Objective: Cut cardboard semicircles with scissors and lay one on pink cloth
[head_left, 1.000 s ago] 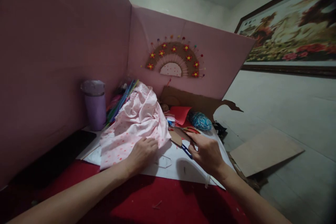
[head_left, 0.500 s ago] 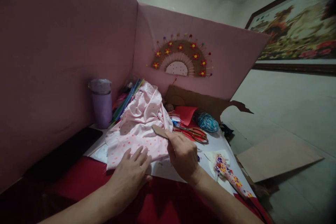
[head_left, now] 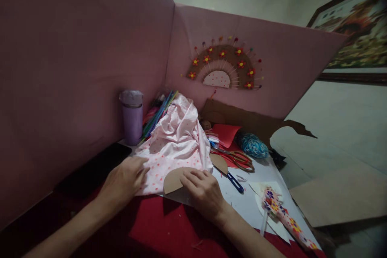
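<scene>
A pink dotted cloth (head_left: 177, 141) lies bunched on the white sheet (head_left: 254, 201) over the red table. My left hand (head_left: 124, 179) rests flat on the cloth's left edge, fingers spread. My right hand (head_left: 203, 193) presses a brown cardboard half-disc (head_left: 173, 179) down onto the cloth's front edge, fingers extended over it. A second brown cardboard piece (head_left: 219, 163) lies just right of the cloth.
A purple tumbler (head_left: 132, 116) and a bundle of coloured sticks (head_left: 159, 113) stand by the pink wall. Red-handled scissors (head_left: 238, 158), a blue pen (head_left: 234, 181), blue yarn (head_left: 252, 145), red paper (head_left: 225, 134), a flowered stick (head_left: 281, 213) and a black phone (head_left: 93, 169) lie around.
My right hand brought the cardboard half-disc down flat onto the cloth's front edge. My left hand slid left along the cloth. The view panned left.
</scene>
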A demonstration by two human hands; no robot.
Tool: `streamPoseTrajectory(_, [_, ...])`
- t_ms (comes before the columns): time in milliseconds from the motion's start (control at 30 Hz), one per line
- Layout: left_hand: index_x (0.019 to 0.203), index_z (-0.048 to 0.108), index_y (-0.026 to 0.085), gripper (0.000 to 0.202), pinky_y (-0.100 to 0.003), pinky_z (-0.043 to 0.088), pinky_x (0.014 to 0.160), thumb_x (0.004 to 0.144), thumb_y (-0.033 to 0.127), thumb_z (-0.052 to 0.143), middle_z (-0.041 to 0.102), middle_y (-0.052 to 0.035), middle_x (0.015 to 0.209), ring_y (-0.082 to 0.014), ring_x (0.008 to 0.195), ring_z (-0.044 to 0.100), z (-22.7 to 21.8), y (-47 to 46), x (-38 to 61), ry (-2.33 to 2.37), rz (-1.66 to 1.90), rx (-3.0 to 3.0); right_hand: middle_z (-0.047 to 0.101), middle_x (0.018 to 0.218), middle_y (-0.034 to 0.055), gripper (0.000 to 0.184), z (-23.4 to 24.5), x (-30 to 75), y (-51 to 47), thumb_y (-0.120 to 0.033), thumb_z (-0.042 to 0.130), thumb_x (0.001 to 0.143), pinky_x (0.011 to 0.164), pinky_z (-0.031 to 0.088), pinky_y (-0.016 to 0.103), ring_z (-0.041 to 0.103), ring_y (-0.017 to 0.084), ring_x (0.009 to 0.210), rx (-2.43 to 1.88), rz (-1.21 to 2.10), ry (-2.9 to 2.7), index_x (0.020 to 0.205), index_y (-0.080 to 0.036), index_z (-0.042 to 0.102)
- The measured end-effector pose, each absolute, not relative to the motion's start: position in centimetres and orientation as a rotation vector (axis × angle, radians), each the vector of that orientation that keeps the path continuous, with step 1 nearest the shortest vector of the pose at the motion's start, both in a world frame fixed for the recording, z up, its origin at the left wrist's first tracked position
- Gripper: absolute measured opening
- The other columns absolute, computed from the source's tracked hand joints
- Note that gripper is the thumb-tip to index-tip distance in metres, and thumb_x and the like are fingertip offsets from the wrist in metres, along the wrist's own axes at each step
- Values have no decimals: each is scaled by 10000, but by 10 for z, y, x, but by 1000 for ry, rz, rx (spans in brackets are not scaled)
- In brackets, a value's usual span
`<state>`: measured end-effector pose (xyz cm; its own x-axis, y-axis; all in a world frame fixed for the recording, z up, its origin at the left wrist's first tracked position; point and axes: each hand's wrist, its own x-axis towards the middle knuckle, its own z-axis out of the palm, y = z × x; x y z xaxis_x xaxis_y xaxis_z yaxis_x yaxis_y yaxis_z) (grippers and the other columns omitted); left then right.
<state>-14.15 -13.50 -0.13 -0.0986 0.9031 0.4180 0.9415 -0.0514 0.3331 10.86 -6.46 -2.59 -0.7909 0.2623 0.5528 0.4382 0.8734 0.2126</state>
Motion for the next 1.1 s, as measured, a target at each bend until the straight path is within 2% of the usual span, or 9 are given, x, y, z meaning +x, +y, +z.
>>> streamPoseTrajectory(67, [1076, 644, 202, 320, -332, 463, 738, 862, 348, 456, 709, -82, 962, -235, 861, 650, 2, -115, -146, -2300, -796, -2033, 693, 1079, 86, 229, -28, 112, -66, -147, 489, 887, 717, 430, 360, 601, 242, 956, -471, -420, -2540, 1083, -154, 608])
streamPoseTrajectory(167, [1060, 655, 199, 326, -308, 457, 689, 833, 356, 481, 711, -56, 845, -218, 769, 652, -3, -93, -144, -2402, -844, -2020, 689, 1081, 91, 259, -29, 114, -67, -144, 464, 882, 705, 434, 358, 596, 245, 956, -416, -401, -2565, 1100, -150, 603])
streamPoseTrajectory(367, [903, 697, 196, 216, -276, 464, 732, 779, 278, 540, 707, -37, 904, -189, 818, 637, -15, -94, -139, -2126, -1403, -1981, 699, 1059, 112, 279, -28, 116, -68, -140, 433, 883, 697, 452, 365, 611, 244, 927, -399, -431, -2466, 1082, -137, 628])
streamPoseTrajectory(467, [908, 697, 200, 206, -263, 468, 702, 783, 274, 551, 701, -36, 924, -178, 802, 631, -15, -105, -140, -2067, -1482, -1996, 706, 1061, 122, 299, -27, 117, -70, -104, 432, 875, 728, 460, 367, 616, 241, 968, -398, -469, -2352, 1093, -128, 636])
streamPoseTrajectory(600, [817, 695, 193, 173, -251, 461, 622, 761, 285, 560, 676, -15, 770, -162, 684, 612, -14, -110, -146, -2144, -1496, -1941, 718, 1013, 125, 279, -27, 115, -71, -101, 426, 895, 751, 468, 373, 633, 241, 934, -413, -480, -2338, 1048, -131, 658])
streamPoseTrajectory(800, [798, 697, 189, 202, -255, 414, 563, 773, 232, 501, 621, -9, 683, -151, 604, 569, -18, -111, -155, -2133, -1215, -2091, 714, 1040, 127, 284, -27, 115, -72, -113, 413, 924, 787, 461, 384, 627, 236, 952, -447, -503, -2323, 1048, -159, 664])
streamPoseTrajectory(933, [803, 672, 179, 217, -268, 418, 604, 817, 202, 457, 597, -34, 746, -164, 654, 582, -18, -118, -155, -2156, -1022, -2076, 717, 1052, 113, 274, -27, 115, -72, -107, 421, 923, 791, 446, 389, 629, 244, 949, -448, -499, -2309, 1056, -147, 656])
streamPoseTrajectory(1033, [787, 648, 179, 255, -284, 413, 567, 850, 171, 401, 578, -52, 785, -169, 615, 569, -13, -124, -151, -2210, -694, -2057, 719, 1043, 110, 280, -28, 115, -72, -97, 413, 911, 776, 446, 386, 630, 246, 942, -428, -469, -2330, 1041, -145, 656])
streamPoseTrajectory(1100, [815, 646, 169, 254, -308, 430, 573, 854, 156, 395, 580, -81, 831, -196, 652, 574, -7, -126, -145, -2169, -529, -2009, 723, 1018, 109, 276, -28, 114, -72, -104, 417, 898, 754, 454, 384, 633, 244, 917, -423, -438, -2359, 1028, -152, 655])
